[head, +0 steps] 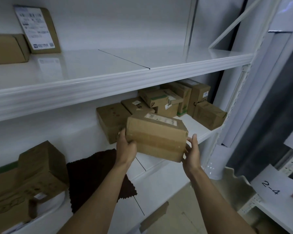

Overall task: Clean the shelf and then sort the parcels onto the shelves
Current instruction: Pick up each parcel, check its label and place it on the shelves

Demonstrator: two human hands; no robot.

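Note:
I hold a brown cardboard parcel point(156, 136) with a white label on top, just above the front of the lower white shelf point(161, 163). My left hand point(125, 146) grips its left end and my right hand point(192, 153) grips its right end. Behind it, several brown parcels point(169, 102) are piled at the back right of the same shelf. A dark brown cloth point(95, 176) lies flat on the shelf under my left forearm. The upper shelf point(108, 65) carries two parcels point(39, 29) at its far left.
Large boxes point(29, 179) and a white roll sit at the lower left of the shelf. A white upright post point(240, 102) bounds the shelf on the right. A sign reading 2-4 point(271, 189) hangs on the neighbouring rack at right. Tiled floor shows below.

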